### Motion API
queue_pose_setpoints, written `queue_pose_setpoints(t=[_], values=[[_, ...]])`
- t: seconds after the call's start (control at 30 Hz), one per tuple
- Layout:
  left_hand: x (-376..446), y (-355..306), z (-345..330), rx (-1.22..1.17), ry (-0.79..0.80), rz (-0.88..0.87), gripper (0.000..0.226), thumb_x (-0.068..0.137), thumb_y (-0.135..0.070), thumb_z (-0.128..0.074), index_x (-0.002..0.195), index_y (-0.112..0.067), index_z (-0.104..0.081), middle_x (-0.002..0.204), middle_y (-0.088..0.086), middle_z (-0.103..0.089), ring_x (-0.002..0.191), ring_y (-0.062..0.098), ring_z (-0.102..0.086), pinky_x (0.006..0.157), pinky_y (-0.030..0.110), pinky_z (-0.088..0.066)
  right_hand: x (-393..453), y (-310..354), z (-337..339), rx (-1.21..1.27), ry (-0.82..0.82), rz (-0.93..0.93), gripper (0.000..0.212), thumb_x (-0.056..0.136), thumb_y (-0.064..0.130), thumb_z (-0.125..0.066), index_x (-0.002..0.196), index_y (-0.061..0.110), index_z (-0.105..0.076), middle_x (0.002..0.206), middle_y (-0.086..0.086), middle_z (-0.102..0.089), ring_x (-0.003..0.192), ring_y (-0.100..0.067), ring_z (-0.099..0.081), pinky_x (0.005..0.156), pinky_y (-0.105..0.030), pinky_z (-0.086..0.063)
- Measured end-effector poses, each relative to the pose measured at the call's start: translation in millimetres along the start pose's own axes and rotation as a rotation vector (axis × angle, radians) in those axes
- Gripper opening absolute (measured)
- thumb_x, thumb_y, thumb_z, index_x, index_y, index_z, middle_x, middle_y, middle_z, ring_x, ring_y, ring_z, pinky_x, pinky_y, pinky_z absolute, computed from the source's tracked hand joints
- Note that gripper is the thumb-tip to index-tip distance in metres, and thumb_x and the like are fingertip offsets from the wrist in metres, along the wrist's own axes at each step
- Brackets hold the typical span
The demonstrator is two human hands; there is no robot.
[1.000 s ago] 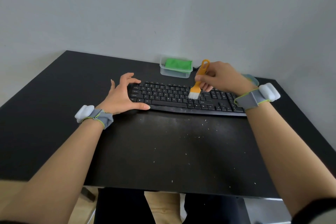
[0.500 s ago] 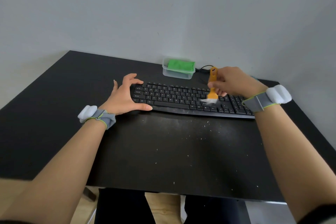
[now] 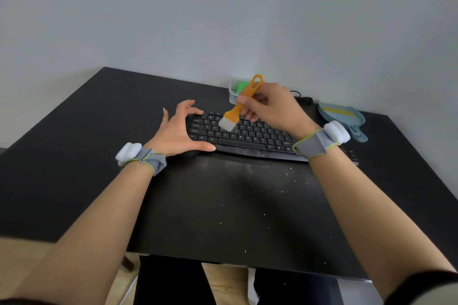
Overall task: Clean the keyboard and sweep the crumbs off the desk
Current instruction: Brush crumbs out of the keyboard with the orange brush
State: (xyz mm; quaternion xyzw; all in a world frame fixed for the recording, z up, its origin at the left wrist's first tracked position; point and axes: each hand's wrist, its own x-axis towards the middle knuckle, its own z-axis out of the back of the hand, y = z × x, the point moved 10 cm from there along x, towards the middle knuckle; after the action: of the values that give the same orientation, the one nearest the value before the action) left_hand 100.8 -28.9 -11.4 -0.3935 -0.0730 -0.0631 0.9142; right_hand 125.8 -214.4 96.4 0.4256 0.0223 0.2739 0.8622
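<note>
- The right hand [image 3: 272,106] pinches the orange handle of a small brush [image 3: 241,104] between thumb and curled fingers, with the handle's loop end tilted up and away past the knuckles.
- The brush's pale bristles sit below and left of those fingertips, on or just above the upper-left rows of keys; I cannot tell whether they touch.
- The black keyboard [image 3: 247,136] lies across the desk [image 3: 74,143] under both hands, its right end partly hidden behind the right wrist.
- The left hand [image 3: 177,131] is spread wide at the keyboard's left end: the thumb lies along the near edge, the curved fingers reach over the far corner, and nothing is gripped.
- Pale crumbs [image 3: 285,181] are scattered over the dark desk on the near side of the keyboard, mostly nearer the right forearm than the left.
- Just beyond the right-hand fingers stands a clear tub [image 3: 233,95] with something green inside, partly hidden by the brush.
- To the right of the right wrist, a blue dustpan [image 3: 344,116] rests near the wall, and a black cable [image 3: 301,96] trails behind the hand.
- Each wrist wears a grey band with a white pod.
</note>
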Motion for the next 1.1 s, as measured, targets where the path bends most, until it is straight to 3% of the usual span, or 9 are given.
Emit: queue_pose_setpoints(t=[0.2,0.33,0.43,0.57,0.8,0.97,1.1], values=[[-0.2,-0.2,2.4,0.001,-0.038,0.015,0.121,0.057,-0.058,-0.087,0.148,-0.021,-0.016,0.129,-0.025,-0.040,0.125,-0.006,-0.024,0.120,0.046,0.017,20.6,22.3,-53.9,0.042,0.083,0.077,0.016,0.097,0.018,-0.063,0.103,0.006,-0.073,0.080,-0.009,-0.074,0.068,-0.021,-0.071,0.068,-0.030,-0.061],[-1.2,0.8,3.1,-0.020,-0.042,0.012,0.124,0.056,-0.059,-0.087,0.149,-0.021,-0.015,0.131,-0.018,-0.041,0.138,0.005,-0.033,0.119,0.045,0.018,26.3,29.3,-74.6,-0.023,0.135,0.114,0.020,0.097,0.021,-0.063,0.103,0.004,-0.072,0.079,-0.008,-0.074,0.071,-0.023,-0.073,0.069,-0.033,-0.062],[-1.7,0.4,3.8,-0.025,-0.040,0.018,0.124,0.057,-0.057,-0.088,0.150,-0.019,-0.013,0.130,-0.022,-0.039,0.134,-0.003,-0.024,0.119,0.047,0.017,26.6,25.0,-78.1,-0.114,0.174,0.106,0.022,0.098,0.024,-0.062,0.102,0.005,-0.071,0.078,-0.003,-0.073,0.067,-0.016,-0.072,0.068,-0.031,-0.062],[-0.8,-0.9,1.2,-0.024,-0.009,0.016,0.131,0.046,-0.074,-0.079,0.147,-0.020,-0.016,0.132,-0.024,-0.047,0.139,-0.004,-0.024,0.119,0.051,0.016,24.4,11.5,-63.1,-0.227,0.190,0.079,0.019,0.099,0.022,-0.059,0.099,0.005,-0.069,0.074,0.001,-0.072,0.066,-0.015,-0.071,0.068,-0.032,-0.062],[-1.8,-4.1,4.6,0.005,-0.009,-0.003,0.131,0.041,-0.078,-0.074,0.146,-0.018,-0.025,0.119,-0.052,-0.020,0.140,-0.002,-0.024,0.119,0.048,0.017,8.1,-17.0,-20.1,-0.327,0.261,-0.003,0.018,0.099,0.020,-0.061,0.101,0.004,-0.070,0.077,-0.004,-0.072,0.060,-0.006,-0.066,0.066,-0.024,-0.060],[-2.2,-3.1,3.9,0.001,-0.020,-0.002,0.126,0.042,-0.079,-0.074,0.143,-0.020,-0.026,0.132,-0.034,-0.033,0.143,0.003,-0.025,0.120,0.051,0.015,-10.6,-43.9,20.4,-0.393,0.268,-0.073,0.015,0.099,0.021,-0.060,0.097,0.011,-0.071,0.072,0.002,-0.072,0.061,-0.008,-0.069,0.064,-0.023,-0.059],[-3.1,-0.2,5.1,-0.013,-0.023,0.005,0.121,0.042,-0.076,-0.079,0.140,-0.022,-0.033,0.143,-0.022,-0.024,0.136,0.000,-0.021,0.121,0.051,0.009,-26.7,-67.6,56.0,-0.431,0.238,-0.153,0.013,0.099,0.022,-0.060,0.097,0.013,-0.070,0.073,0.002,-0.073,0.058,-0.004,-0.068,0.062,-0.018,-0.055]])
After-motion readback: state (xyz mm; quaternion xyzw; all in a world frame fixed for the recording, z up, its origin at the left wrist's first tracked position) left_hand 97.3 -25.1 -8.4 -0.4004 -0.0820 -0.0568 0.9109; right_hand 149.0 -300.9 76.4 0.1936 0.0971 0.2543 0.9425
